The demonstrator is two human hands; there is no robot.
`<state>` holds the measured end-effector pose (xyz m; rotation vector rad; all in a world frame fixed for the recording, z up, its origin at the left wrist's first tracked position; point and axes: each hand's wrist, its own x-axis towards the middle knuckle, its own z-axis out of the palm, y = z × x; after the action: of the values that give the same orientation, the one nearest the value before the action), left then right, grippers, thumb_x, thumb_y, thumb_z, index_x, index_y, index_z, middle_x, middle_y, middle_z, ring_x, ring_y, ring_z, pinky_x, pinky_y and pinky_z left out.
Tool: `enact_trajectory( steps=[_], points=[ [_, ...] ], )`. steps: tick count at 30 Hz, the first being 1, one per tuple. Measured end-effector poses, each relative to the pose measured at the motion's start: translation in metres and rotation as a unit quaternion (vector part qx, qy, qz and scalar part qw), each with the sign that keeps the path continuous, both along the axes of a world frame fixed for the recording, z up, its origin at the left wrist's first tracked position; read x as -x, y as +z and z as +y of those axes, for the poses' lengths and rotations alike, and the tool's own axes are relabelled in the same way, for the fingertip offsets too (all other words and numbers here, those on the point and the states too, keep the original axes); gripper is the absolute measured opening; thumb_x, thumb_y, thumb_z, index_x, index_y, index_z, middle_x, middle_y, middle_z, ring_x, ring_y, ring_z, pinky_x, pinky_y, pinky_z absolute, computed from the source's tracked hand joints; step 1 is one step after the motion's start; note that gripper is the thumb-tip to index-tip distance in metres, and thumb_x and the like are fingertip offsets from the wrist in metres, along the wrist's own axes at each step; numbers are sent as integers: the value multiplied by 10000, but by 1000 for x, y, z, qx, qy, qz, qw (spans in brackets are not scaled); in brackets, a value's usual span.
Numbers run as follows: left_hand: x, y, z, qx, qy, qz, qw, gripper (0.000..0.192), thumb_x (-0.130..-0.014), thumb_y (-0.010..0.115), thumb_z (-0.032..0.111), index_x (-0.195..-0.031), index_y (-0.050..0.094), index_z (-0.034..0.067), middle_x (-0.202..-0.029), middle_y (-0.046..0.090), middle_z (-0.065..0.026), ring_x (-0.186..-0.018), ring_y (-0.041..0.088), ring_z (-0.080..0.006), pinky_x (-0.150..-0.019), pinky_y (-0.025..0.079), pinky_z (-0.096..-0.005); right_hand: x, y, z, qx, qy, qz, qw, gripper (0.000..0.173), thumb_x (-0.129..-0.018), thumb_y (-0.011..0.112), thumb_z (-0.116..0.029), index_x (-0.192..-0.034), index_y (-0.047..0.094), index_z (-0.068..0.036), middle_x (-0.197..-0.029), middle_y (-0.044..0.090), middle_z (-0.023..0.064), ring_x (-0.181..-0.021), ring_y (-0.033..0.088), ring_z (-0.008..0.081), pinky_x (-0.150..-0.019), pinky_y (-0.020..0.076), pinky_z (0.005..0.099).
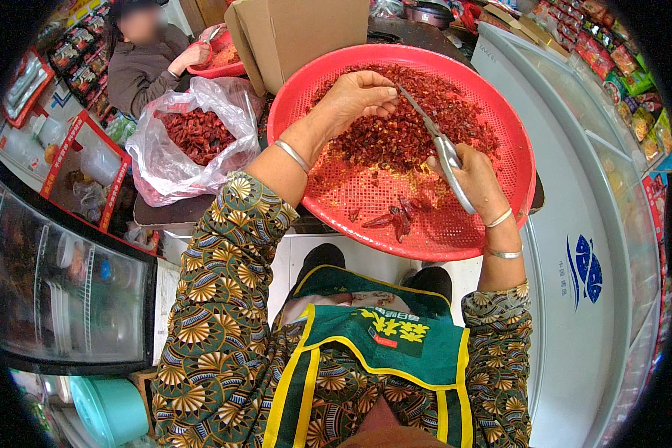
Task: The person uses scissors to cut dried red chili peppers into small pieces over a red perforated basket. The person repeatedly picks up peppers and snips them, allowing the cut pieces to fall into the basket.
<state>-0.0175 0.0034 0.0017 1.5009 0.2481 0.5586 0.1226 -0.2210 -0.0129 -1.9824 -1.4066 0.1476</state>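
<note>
Steel scissors (438, 134) are gripped in my right hand (477, 178), blades pointing up and left. Their tips lie right beside the fingertips of my left hand (361, 98), which are pinched together. Whether a small piece sits between those fingertips cannot be made out. Both hands are over a round red plastic sieve basket (292, 84). Cut dried red chili pieces (392, 140) cover its far part, with yellow seeds (341, 178) scattered nearer. A few whole dried chilies (399, 219) lie by the near rim.
A clear plastic bag (145, 154) of dried chilies (196, 134) stands left on the dark table (171, 215). Behind it, a person (145, 67) holds scissors over a red basin (219, 70). A cardboard box (313, 36) stands behind the basket; a chest freezer (563, 224) flanks the right side.
</note>
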Motion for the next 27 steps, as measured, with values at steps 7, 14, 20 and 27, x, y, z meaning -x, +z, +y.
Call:
enact_trajectory(
  steps=[7,14,20,27],
  points=[
    [-2,-4,2,-1,-1,-11,1000,147,-922,626,117,-1040,626,29,-933,676,-79,-811,656,-145,-735,549,-266,2,2,0,7,-3,10,1000,561,-790,713,-521,-766,608,30,-609,562,173,-566,575,286,-580,455,420],
    [-2,-3,0,-12,13,8,1000,125,-922,620,119,-1009,631,30,-914,674,-79,-784,647,-141,-714,540,-264,0,-2,2,-1,-7,13,1000,556,-795,707,-517,-770,613,31,-617,569,183,-573,580,289,-583,455,424],
    [-2,-3,1,-15,9,4,1000,133,-920,622,130,-1009,632,31,-910,672,-74,-786,640,-141,-719,534,-271,0,1,2,15,-9,3,1000,557,-795,704,-517,-775,619,33,-622,575,185,-582,590,294,-592,459,421],
    [-3,-4,1,-22,8,7,1000,136,-919,623,131,-1008,634,29,-900,666,-67,-777,634,-137,-717,532,-266,1,1,1,12,-10,0,1000,554,-791,710,-515,-780,621,31,-622,580,175,-580,588,287,-588,460,414]
  ],
)
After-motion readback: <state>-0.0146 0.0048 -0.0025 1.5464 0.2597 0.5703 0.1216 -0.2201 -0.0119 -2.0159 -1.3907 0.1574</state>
